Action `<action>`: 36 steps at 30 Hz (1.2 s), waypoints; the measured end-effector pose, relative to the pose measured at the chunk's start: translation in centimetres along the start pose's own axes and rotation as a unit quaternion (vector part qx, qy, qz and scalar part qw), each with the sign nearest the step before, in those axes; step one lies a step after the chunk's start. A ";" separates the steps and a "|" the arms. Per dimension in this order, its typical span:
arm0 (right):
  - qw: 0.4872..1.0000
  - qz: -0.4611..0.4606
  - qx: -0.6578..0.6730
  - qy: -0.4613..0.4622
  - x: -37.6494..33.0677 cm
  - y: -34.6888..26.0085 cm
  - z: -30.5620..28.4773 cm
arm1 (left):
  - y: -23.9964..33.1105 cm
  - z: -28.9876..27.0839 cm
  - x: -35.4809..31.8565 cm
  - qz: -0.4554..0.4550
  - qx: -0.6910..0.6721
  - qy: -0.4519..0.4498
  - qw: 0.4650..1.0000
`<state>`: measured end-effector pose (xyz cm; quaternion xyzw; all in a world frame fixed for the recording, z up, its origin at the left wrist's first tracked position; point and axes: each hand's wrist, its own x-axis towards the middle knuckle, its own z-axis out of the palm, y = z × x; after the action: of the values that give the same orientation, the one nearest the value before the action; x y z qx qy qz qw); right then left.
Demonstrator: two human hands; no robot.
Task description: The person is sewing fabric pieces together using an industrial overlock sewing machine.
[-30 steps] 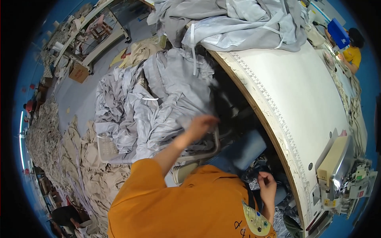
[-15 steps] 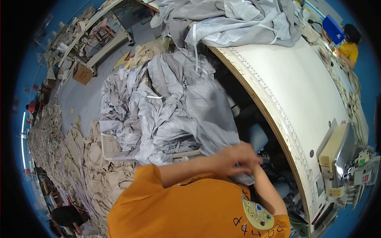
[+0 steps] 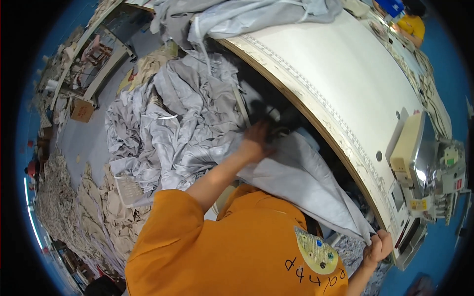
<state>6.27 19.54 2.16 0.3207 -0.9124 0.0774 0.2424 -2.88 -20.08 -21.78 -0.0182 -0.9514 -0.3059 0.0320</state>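
Head view shows one grey cloth piece (image 3: 301,180) stretched between your two hands, and this is the relation that matters. The piece runs as a long band from the middle of the frame down to the lower right — its long axis is a diagonal, and it lies just under the curved edge of the white table (image 3: 345,74).

Your left hand (image 3: 256,140) is at the upper end of the band, near the centre of the frame. It is closed on the cloth there, fingers curled into the fabric, just beside the big grey pile (image 3: 168,133) that fills the middle left. Your right hand (image 3: 377,246) is at the lower end, in the lower right corner, pinching the corner of the same piece close to the front of the sewing machine (image 3: 424,177). So the hands are well apart, each one clamped on one end, and the cloth hangs in a shallow sag between them, over your lap.

The right hand is the nearer one to the machine — the left one is nearer to the pile.

The cloth looks thin and soft, pale grey with a light sheen, with some folds near the left hand and smoother toward the right. Its far edge is hidden in the dark gap under the table, so I cannot tell its full shape.
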 end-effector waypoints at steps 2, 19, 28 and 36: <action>0.997 0.071 0.011 0.002 -2.8 -0.3 1.0 | -1.5 0.1 0.1 -0.097 0.007 0.004 0.995; 0.867 0.362 0.323 0.112 -5.7 -2.1 5.8 | 1.2 -12.4 -2.6 0.161 -0.117 0.264 0.944; 0.887 0.311 0.331 0.081 -5.0 -2.4 6.8 | 3.7 -15.0 -3.2 0.247 -0.195 0.388 0.866; 0.807 0.342 0.471 0.095 -1.8 -3.3 6.7 | 7.4 -16.5 -1.9 0.048 -0.324 0.347 0.879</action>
<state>6.89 15.99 -4.58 0.0535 -0.7867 0.6060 0.1047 0.21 -23.69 -4.26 0.0341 -0.7250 -0.5818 0.3671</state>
